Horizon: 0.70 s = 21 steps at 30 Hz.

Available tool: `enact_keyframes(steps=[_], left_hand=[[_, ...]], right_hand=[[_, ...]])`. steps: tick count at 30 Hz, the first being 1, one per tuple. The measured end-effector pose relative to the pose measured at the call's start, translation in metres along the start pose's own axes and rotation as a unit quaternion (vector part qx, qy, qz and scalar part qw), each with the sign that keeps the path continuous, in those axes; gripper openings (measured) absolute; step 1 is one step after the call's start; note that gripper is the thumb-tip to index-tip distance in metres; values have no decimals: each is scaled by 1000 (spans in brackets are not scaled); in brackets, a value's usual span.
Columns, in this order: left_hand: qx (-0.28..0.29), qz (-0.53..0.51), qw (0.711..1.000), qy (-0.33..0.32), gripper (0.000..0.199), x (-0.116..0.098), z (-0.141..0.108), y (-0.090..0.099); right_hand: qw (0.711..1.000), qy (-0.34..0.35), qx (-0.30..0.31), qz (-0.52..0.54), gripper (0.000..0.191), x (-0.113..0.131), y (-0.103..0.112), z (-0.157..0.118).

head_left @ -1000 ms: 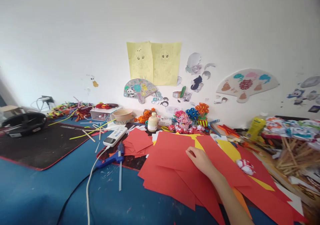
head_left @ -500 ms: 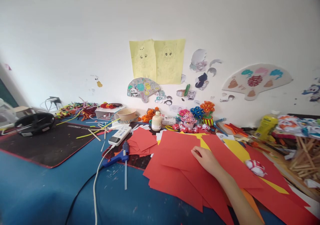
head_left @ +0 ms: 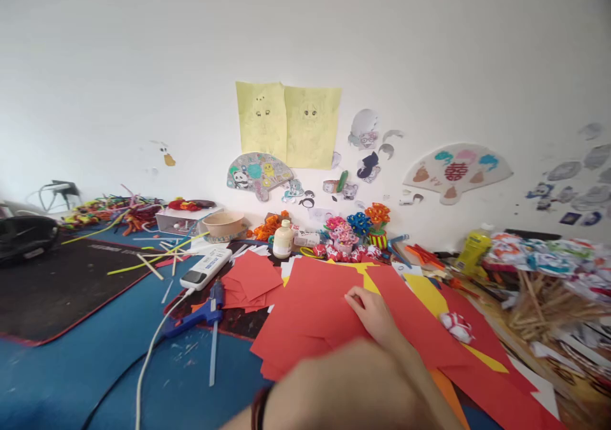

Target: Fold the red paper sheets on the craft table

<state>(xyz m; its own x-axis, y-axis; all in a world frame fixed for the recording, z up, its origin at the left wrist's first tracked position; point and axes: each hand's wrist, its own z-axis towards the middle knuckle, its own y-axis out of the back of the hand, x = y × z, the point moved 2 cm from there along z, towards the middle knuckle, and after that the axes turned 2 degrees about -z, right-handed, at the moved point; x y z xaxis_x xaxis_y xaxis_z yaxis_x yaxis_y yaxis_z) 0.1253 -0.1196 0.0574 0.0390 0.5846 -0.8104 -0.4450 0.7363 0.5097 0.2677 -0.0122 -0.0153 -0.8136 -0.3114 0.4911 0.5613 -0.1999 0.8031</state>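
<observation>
In the head view my right hand [head_left: 375, 315] is at the right edge of a large red paper sheet [head_left: 317, 293]. Its thumb and forefinger are pinched on that edge. Close to the camera, my left hand [head_left: 329, 385] is a blur over the lower part of the red sheets, a dark band on its wrist. I cannot make out its fingers. Beneath and beside the top sheet lie more red sheets [head_left: 422, 322] and some yellow paper [head_left: 422, 290]. Small red paper squares [head_left: 252, 277] are heaped to the left.
Left of the paper lie a blue glue gun [head_left: 200, 312], a white power strip [head_left: 206, 269] and cables. Behind stand a cream bottle [head_left: 283, 239], a round bowl [head_left: 223, 225] and pipe-cleaner flowers [head_left: 358, 226]. Wooden sticks [head_left: 534, 303] and a yellow bottle [head_left: 473, 250] are at right.
My left hand has come in from the bottom, over the red sheets. My right hand stays at the sheet's edge. The view has swung to the right.
</observation>
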Motion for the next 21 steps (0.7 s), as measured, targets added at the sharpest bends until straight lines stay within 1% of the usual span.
enact_keyframes(steps=[2, 3, 4, 5, 6, 7, 8, 9, 12, 15, 17, 21], left_hand=[[-54, 46, 996, 44, 32, 23, 9, 49], [-99, 87, 988, 78, 34, 36, 10, 70], [-171, 198, 955, 137, 31, 50, 8, 90], [-214, 283, 918, 178, 26, 63, 4, 105], [-226, 316, 900, 196, 24, 75, 0, 115], [-215, 305, 905, 205, 23, 86, -3, 120], [-206, 275, 917, 205, 25, 95, -7, 122], [-208, 245, 926, 198, 26, 103, -10, 122], [-226, 167, 942, 186, 24, 114, -16, 116], [-219, 127, 949, 187, 20, 113, -16, 108], [-213, 126, 950, 192, 18, 110, -15, 105], [-206, 124, 950, 200, 17, 108, -13, 98]], right_hand=[[1000, 16, -18, 5, 27, 5, 3, 1], [999, 24, -40, 2, 27, 7, 5, 1], [998, 35, -57, -4, 27, 8, 7, 2], [996, 44, -74, -11, 27, 10, 8, 2], [994, 52, -89, -17, 26, 12, 9, 3], [993, 59, -101, -22, 26, 13, 9, 3], [991, 65, -111, -25, 25, 15, 10, 2], [990, 71, -118, -28, 24, 18, 10, 2], [988, 91, -117, -35, 24, 26, 9, -1], [988, 101, -105, -42, 23, 33, 8, -3], [989, 103, -93, -47, 21, 33, 6, -3], [993, 109, -41, -34, 20, 28, 1, -2]])
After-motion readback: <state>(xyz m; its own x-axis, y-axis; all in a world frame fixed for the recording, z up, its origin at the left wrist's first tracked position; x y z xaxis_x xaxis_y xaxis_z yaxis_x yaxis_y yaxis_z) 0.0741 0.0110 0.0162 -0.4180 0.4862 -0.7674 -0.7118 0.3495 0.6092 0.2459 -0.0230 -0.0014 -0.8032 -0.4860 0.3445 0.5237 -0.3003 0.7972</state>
